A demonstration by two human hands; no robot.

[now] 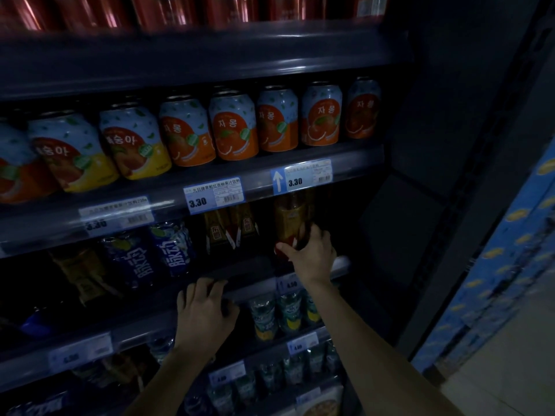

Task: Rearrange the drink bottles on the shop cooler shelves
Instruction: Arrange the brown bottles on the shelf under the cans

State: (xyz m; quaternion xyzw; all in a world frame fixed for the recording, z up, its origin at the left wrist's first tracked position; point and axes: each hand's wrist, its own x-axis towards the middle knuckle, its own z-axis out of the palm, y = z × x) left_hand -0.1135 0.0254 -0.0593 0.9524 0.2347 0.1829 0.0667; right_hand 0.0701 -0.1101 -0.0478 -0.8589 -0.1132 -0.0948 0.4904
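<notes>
Head view, dim cooler interior. Right hand (312, 253), centre right of frame, is wrapped around the lower part of an amber bottle with an orange label (289, 223); thumb on the left side, fingers curled round the right, clamped on it. The bottle stands upright at the right end of the third shelf from the top, just under the price tag with the white arrow (301, 176).

Left hand (205, 310), lower centre, rests on the front rail of that same shelf (246, 291), fingers bent over the edge. Whether it grips the rail or merely rests, cannot tell; it holds no bottle.

Left of the held bottle: dark bottles with gold labels (229, 228), then blue-labelled bottles (159, 250).

Shelf above: a row of squat juice cans (232, 124), orange and yellow prints, across the middle of frame. Red cans (168, 9) along the top edge, blurred.

Below the hands: small green-labelled bottles (277, 315), lower centre.

Far right: blue patterned panel (510, 265).
</notes>
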